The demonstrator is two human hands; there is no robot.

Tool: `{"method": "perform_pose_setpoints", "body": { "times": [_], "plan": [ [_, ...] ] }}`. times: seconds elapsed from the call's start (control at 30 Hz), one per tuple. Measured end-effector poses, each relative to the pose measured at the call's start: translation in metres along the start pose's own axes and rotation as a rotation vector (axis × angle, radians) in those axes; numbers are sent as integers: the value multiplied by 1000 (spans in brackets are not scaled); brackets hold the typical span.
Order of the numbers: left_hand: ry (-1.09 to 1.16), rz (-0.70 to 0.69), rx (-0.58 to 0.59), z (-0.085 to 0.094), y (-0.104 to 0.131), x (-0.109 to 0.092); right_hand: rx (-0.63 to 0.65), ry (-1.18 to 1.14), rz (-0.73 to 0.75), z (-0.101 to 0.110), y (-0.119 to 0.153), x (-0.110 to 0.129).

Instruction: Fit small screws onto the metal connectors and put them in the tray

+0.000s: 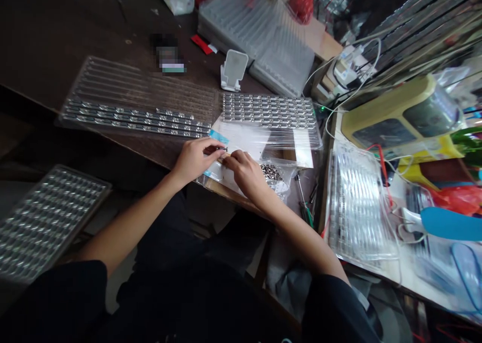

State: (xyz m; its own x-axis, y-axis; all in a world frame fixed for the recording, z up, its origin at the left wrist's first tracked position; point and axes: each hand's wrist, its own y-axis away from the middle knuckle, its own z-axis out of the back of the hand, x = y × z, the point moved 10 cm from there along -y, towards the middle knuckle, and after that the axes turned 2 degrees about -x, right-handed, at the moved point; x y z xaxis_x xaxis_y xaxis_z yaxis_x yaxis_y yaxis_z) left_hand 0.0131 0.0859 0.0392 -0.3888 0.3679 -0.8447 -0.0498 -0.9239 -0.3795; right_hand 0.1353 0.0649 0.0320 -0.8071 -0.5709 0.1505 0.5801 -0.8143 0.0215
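Observation:
My left hand pinches a small dark metal part between thumb and fingertips near the table's front edge. My right hand is closed beside it, its curled fingers close to that part; what they hold is too small to make out. Just right of my right hand, a clear bag bears a pile of small metal pieces. Behind my hands lie a long clear tray, its front rows filled with metal parts, and a second tray with several filled rows.
A white stand and stacked clear trays are at the back. A screwdriver lies right of the bag. Another filled tray sits low at the left. A yellow device, cables and a blue-bladed fan crowd the right.

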Motion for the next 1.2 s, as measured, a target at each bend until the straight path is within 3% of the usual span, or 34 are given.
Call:
{"method": "perform_pose_setpoints", "body": {
  "times": [0.27,0.53,0.67,0.77,0.87,1.03,1.2],
  "plan": [
    [20,1,-4,-2,0,2,48,-144,-66,3,-7,-12],
    [18,10,-8,-2,2,8,108,67,-11,-5,-3,-1],
    [0,-4,-7,-2,2,6,70,-76,56,-1,-2,-1],
    [-5,-19,32,-5,2,5,-17,-256,102,16,8,-8],
    [-5,-53,98,-12,2,3,-100,-302,-35,39,26,-38],
    [-32,-64,138,-17,2,5,173,-26,-379,34,58,-89],
    [-64,-56,187,-24,3,7,220,26,-418,24,65,-92]
  ]
}}
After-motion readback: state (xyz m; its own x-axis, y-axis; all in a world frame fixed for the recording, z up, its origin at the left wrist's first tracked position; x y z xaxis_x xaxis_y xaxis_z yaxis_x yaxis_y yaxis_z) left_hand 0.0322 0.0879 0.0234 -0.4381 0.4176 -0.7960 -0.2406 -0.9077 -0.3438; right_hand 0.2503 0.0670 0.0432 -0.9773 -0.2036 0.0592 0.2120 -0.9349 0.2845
